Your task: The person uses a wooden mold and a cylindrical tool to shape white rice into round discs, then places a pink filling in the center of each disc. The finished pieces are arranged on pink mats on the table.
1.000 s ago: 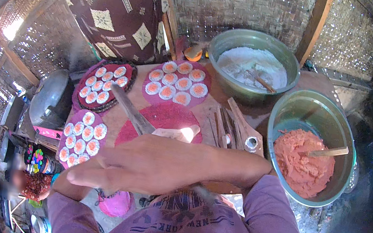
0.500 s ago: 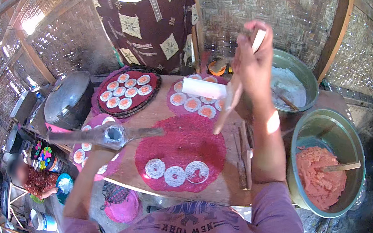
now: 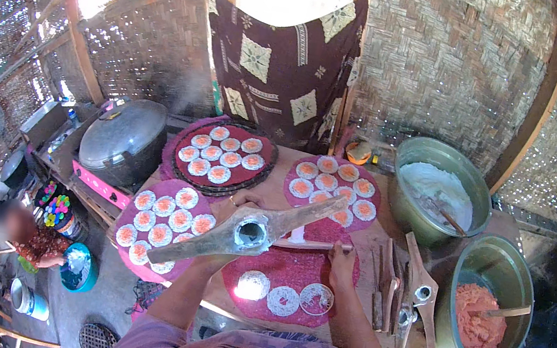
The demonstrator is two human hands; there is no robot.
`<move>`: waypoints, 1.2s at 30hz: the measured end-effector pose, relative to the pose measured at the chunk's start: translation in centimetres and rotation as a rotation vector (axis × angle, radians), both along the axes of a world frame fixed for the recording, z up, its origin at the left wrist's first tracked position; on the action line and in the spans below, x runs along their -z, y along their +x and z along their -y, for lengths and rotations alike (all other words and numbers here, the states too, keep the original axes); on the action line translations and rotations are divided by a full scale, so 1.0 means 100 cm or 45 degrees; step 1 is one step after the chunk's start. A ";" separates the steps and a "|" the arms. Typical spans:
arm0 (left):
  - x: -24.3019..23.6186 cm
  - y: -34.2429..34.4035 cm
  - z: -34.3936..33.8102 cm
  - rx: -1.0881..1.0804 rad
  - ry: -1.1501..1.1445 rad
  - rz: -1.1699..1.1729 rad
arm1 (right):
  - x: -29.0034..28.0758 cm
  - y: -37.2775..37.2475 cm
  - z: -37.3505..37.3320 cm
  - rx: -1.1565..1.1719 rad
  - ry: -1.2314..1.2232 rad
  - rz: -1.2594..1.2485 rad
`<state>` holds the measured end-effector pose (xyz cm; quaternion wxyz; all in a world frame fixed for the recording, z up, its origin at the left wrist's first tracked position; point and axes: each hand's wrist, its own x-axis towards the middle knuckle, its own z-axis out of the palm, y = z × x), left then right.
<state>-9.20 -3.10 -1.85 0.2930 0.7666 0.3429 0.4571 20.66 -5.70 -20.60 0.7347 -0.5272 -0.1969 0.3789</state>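
Note:
My left hand point(image 3: 243, 200) is closed around a wooden-handled press point(image 3: 293, 221) with a round metal-looking tube at its middle; the tool hides much of the hand. My right hand point(image 3: 344, 259) grips the end of a flat wooden bar point(image 3: 314, 245). A white cylinder point(image 3: 297, 235) joined to the bar is partly hidden by the press. Below both hands lies a round pink cloth point(image 3: 308, 265) bearing three white grated discs: a left one point(image 3: 252, 285), a middle one point(image 3: 283, 301) with a hollow centre, and a right one point(image 3: 316, 299) inside a thin ring.
Other pink cloths point(image 3: 381, 208) and a dark-rimmed tray point(image 3: 271, 165) carry white discs with orange centres. Green basins hold white gratings point(image 3: 436, 188) and orange mash point(image 3: 479, 308). Wooden tools point(image 3: 424, 292) lie at right. A lidded pot point(image 3: 126, 135) and another person point(image 3: 49, 240) are at left.
My right hand has come down from high up, bringing the bar and white cylinder over the pink cloth. My left hand has carried the press rightward. The view has shifted.

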 end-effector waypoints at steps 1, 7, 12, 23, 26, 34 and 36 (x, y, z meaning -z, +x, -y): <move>0.001 0.004 -0.003 0.025 0.002 -0.007 | -0.011 0.012 0.022 -0.112 -0.104 0.208; 0.014 0.039 -0.018 0.150 -0.014 -0.047 | -0.085 0.066 0.145 -0.582 -1.050 1.663; 0.018 0.073 -0.024 0.258 -0.018 -0.085 | -0.076 0.048 0.179 -0.558 -1.045 2.156; 0.015 0.091 -0.021 0.318 -0.003 -0.144 | -0.087 0.064 0.197 -0.481 -0.715 2.488; 0.017 0.090 -0.020 0.319 -0.010 -0.147 | -0.090 0.078 0.195 -0.676 -0.650 2.501; 0.023 0.099 -0.021 0.317 -0.003 -0.152 | -0.136 0.085 0.181 -0.653 0.023 1.811; 0.024 0.104 -0.022 0.329 -0.002 -0.154 | -0.177 0.085 0.193 -0.355 0.212 1.553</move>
